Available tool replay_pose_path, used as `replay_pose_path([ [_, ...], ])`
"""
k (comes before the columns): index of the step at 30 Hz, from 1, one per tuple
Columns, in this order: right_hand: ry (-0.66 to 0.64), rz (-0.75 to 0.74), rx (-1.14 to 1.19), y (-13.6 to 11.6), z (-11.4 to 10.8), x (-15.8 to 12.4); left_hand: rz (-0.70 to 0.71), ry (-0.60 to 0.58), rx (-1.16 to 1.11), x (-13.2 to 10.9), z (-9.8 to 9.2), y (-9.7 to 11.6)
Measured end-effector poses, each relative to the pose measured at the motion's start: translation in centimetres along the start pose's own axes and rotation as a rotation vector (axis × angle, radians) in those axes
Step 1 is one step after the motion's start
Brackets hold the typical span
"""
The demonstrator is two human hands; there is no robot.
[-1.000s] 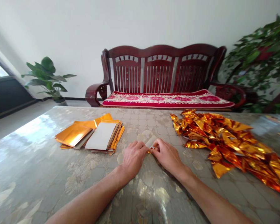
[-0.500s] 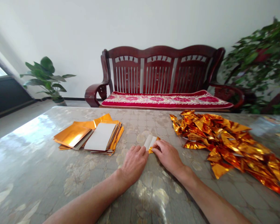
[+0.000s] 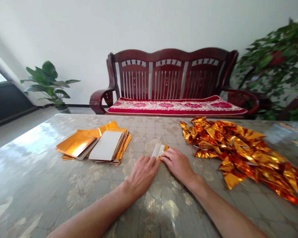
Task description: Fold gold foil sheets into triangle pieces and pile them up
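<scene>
Held by your left hand (image 3: 143, 171) and right hand (image 3: 176, 162), one sheet (image 3: 157, 150) lies part-folded between finished-looking foil pieces (image 3: 229, 140) heaped right and remaining flat sheets (image 3: 106, 145) stacked left.

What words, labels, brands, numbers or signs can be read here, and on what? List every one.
None: no text can be read anywhere in view.
Creased sheet: no lettering visible on the part that shows.
Stacked sheets: no lettering visible on the pale top face.
Folded foil pieces: only shine and creases.
Clear plastic at the right edge: too blurred to tell whether it bears print.
</scene>
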State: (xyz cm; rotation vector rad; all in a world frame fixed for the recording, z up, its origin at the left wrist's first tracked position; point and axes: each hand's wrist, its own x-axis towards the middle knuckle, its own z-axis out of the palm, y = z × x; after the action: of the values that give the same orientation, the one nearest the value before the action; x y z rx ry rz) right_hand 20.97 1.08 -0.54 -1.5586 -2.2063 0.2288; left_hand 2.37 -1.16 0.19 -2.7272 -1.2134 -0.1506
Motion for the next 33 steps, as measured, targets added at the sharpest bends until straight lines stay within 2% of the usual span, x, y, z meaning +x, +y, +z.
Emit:
replay_pose_path([
  [5,-0.016,-0.007,0.006,0.2,-0.2,0.0,0.001,-0.028,-0.007,0.2,0.0,-0.3],
  [11,0.003,0.105,0.05,-0.3,-0.2,0.4,0.009,-0.027,-0.048,0.2,-0.2,-0.5],
  [15,0.064,0.12,0.104,0.1,0.1,0.4,0.047,0.017,-0.041,0.1,-0.2,-0.6],
  [17,0.133,0.178,0.147,0.8,0.2,0.4,0.071,0.065,-0.005,0.0,-0.3,-0.6],
  [21,0.172,0.25,0.066,2.3,0.0,0.4,0.129,0.127,-0.005,-0.3,-0.3,-0.6],
  [27,0.125,0.255,-0.037,2.6,-0.2,0.5,0.233,0.003,-0.086,-0.4,-0.7,-0.2],
  [33,0.131,0.253,-0.082,1.9,-0.2,0.4,0.302,-0.138,-0.034,0.3,-1.8,-0.5],
])
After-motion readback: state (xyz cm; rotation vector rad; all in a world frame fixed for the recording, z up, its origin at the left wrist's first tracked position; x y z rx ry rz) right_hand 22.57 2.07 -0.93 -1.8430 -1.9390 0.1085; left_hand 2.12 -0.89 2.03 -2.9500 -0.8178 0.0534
